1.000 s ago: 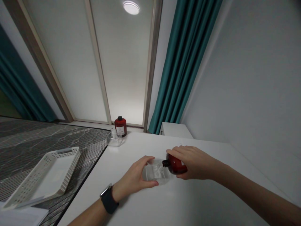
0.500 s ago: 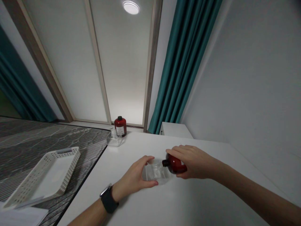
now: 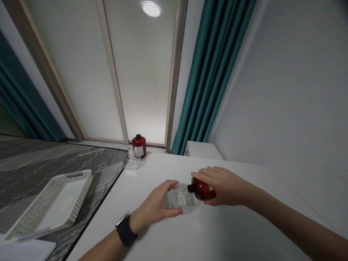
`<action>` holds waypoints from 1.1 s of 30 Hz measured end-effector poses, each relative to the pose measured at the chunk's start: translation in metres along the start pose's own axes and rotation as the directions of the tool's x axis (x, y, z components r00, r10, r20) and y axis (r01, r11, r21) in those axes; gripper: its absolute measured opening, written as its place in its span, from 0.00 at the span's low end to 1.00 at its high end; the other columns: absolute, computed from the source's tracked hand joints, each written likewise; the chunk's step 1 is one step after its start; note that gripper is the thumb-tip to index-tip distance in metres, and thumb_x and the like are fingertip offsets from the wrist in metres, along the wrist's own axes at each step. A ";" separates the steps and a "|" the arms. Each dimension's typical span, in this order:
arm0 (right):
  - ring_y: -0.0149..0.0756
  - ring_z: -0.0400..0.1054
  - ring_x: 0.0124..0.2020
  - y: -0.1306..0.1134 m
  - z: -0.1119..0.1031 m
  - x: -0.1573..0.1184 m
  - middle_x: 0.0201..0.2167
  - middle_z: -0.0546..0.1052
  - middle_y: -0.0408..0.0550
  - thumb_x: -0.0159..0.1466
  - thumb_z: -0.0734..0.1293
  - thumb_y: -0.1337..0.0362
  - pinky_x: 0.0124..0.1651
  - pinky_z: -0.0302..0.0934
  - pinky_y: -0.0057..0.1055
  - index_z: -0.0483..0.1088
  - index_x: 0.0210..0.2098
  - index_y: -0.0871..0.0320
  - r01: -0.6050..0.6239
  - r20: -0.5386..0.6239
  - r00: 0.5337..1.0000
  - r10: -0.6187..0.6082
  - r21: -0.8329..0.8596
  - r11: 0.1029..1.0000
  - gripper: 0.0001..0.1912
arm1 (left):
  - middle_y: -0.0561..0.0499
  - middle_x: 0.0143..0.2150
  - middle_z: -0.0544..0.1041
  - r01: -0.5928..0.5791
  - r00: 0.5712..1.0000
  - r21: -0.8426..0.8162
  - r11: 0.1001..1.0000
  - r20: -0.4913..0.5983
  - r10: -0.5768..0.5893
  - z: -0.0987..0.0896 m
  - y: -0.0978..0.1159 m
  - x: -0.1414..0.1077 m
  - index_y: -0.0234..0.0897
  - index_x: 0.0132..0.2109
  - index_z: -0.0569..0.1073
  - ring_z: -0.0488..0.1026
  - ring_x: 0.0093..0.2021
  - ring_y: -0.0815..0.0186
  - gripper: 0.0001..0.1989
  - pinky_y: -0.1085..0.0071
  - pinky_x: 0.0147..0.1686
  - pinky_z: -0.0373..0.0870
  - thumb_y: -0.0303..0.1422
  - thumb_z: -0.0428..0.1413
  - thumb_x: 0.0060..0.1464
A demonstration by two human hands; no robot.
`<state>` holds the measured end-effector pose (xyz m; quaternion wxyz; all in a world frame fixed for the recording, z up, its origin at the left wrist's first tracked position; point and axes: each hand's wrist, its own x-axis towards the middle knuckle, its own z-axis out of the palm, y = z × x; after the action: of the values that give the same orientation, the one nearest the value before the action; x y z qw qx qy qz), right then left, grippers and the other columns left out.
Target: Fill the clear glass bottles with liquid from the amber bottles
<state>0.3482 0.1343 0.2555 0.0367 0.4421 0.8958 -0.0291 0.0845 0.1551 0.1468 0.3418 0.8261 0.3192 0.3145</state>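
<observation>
The right hand [image 3: 221, 185] grips a red bottle [image 3: 203, 190], tipped sideways with its black end over a clear container [image 3: 181, 200]. The left hand [image 3: 155, 206], a dark watch [image 3: 126, 230] on its wrist, holds that container from the other side, fingers spread, above the white surface [image 3: 168, 241]. Farther off, a second red bottle [image 3: 139, 146] stands upright behind a clear box [image 3: 132, 165]. A white basket [image 3: 61, 204] lies at left, beside papers [image 3: 29, 250].

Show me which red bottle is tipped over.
The red bottle in the right hand, tilted toward the left hand; the other bottle stands upright farther away.
</observation>
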 end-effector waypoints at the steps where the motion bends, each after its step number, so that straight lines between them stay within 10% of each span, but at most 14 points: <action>1: 0.52 0.72 0.49 0.000 0.000 0.000 0.51 0.77 0.55 0.57 0.73 0.57 0.50 0.63 0.44 0.62 0.63 0.53 0.002 -0.002 1.000 -0.002 -0.003 1.000 0.36 | 0.44 0.53 0.75 0.001 1.000 -0.001 1.000 -0.001 -0.001 0.000 0.000 0.000 0.38 0.59 0.65 0.74 0.52 0.53 0.34 0.56 0.54 0.71 0.33 0.69 0.47; 33: 0.52 0.72 0.48 -0.002 -0.006 0.002 0.51 0.77 0.54 0.58 0.73 0.58 0.48 0.65 0.45 0.63 0.62 0.54 0.035 -0.016 0.999 -0.036 -0.055 0.998 0.34 | 0.45 0.54 0.75 0.012 1.000 -0.026 1.000 -0.003 -0.012 0.001 0.000 -0.001 0.39 0.59 0.65 0.74 0.52 0.54 0.34 0.56 0.55 0.70 0.34 0.69 0.47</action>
<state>0.3454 0.1349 0.2610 0.0409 0.4250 0.9043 -0.0016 0.0846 0.1546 0.1459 0.3540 0.8191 0.3205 0.3177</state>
